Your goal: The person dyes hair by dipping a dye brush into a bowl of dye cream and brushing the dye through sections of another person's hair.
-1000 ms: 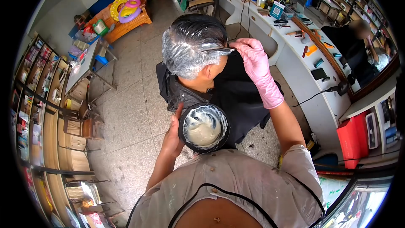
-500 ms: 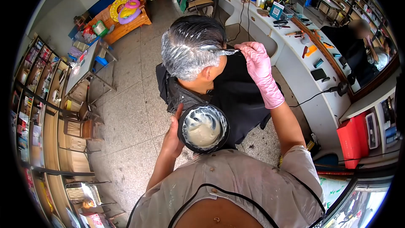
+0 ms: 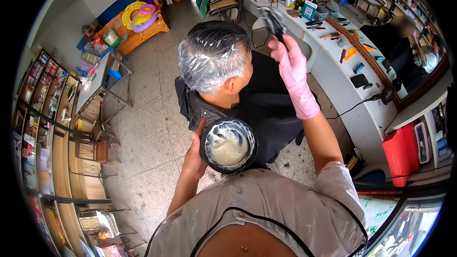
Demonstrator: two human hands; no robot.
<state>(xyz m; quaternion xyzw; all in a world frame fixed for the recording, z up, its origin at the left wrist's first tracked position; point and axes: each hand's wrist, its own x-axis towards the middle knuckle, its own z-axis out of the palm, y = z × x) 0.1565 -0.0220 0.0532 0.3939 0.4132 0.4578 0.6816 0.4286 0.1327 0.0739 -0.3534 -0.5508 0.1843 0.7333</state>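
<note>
My left hand point(image 3: 194, 157), bare, is closed on the side of a black bowl point(image 3: 205, 154) that holds pale hair dye cream point(image 3: 229, 148). In a pink glove, my right hand point(image 3: 294, 69) grips the dark handle of a tint brush point(image 3: 273, 21). The brush points up, and its head is coated with white cream. It is apart from the hair of the seated person point(image 3: 212, 59), whose dark hair is streaked with white cream, mostly on the side and back. A black cape point(image 3: 266, 100) covers that person's shoulders and lap.
On the right, a white counter point(image 3: 340, 88) carries combs, bottles and cables below a mirror point(image 3: 428, 83). Shelves point(image 3: 52, 109) line the left wall, with a table point(image 3: 97, 78) near them. Behind stand a wooden bench point(image 3: 143, 35) and a salon chair point(image 3: 223, 7).
My right hand has turned the brush from lying level beside the hair to pointing up, away from the head. The bowl in my left hand has hardly moved.
</note>
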